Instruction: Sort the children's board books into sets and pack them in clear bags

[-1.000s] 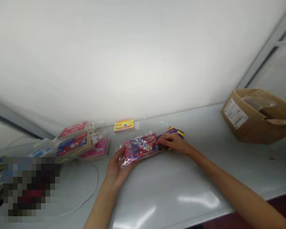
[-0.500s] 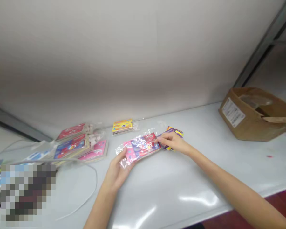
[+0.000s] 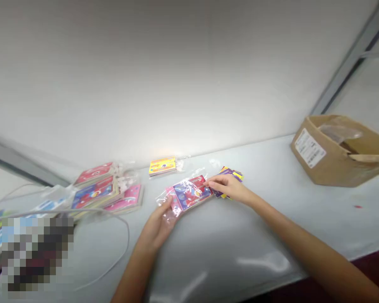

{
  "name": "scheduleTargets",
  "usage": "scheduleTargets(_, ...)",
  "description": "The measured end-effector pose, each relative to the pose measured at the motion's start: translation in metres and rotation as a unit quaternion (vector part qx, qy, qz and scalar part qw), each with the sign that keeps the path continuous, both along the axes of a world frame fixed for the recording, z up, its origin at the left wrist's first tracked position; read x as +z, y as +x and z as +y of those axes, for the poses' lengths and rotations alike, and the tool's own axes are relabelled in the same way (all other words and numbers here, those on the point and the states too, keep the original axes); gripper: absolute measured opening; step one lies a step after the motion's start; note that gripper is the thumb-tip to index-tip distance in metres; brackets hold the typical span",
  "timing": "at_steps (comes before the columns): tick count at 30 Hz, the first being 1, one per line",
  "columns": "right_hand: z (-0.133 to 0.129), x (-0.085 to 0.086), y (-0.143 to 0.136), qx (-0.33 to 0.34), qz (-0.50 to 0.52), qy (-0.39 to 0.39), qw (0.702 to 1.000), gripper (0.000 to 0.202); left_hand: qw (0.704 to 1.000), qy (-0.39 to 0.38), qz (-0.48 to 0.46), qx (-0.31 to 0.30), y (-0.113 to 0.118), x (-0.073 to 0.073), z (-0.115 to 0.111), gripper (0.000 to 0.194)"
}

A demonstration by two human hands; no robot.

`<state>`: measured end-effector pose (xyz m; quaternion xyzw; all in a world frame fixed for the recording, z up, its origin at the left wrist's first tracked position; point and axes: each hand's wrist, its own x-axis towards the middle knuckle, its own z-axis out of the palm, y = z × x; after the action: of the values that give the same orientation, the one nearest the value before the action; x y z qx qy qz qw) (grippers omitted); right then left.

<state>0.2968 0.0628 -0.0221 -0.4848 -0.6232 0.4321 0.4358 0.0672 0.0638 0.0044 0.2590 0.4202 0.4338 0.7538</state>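
Between my left thumb and fingers, my left hand (image 3: 159, 221) holds a clear plastic bag with a stack of pink, blue and red printed cards (image 3: 192, 192) in it. The bag's loose left end crinkles around my thumb. My right hand (image 3: 229, 187) is closed in a pinch at the right end of the same stack, thumb and forefinger on its edge. Partly behind and under my right hand lie several purple and yellow cards (image 3: 236, 173), fanned on the table. Exactly what the right fingertips grip is hard to see.
A bagged yellow card pack (image 3: 162, 166) lies by the wall. Bagged packs (image 3: 96, 193) are piled at left, near a white cable (image 3: 128, 240) looping over the table (image 3: 214, 252). An open cardboard box (image 3: 331, 164) with clear plastic inside stands at right.
The blue and red card now covers more of the pink in the bag. The bag's left end has shifted slightly right. My right hand has barely moved.
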Motion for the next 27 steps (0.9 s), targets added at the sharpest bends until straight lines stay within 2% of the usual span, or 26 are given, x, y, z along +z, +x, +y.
scheduleTargets(7, 0.0024, -0.0037, 0.0008, -0.019, -0.021, 0.026, 0.999, 0.034, 1.000, 0.014, -0.009, -0.008, -0.0023, -0.0021, 0.0013, 0.011)
scheduleTargets(12, 0.0017, -0.0031, 0.0018, 0.026, -0.022, 0.015, 0.999, 0.036, 0.999, 0.020, -0.009, -0.033, -0.0032, -0.0040, 0.0027, 0.013)
scheduleTargets(17, 0.0003, 0.0000, 0.0028, 0.062, -0.016, 0.007, 0.998, 0.035, 0.999, 0.025, -0.022, -0.033, -0.0037, -0.0051, 0.0037, 0.015)
scheduleTargets(27, 0.0000, 0.0006, 0.0030, 0.072, -0.009, 0.009, 0.997, 0.032, 0.998, 0.029, -0.033, -0.035, -0.0041, -0.0069, 0.0050, 0.018)
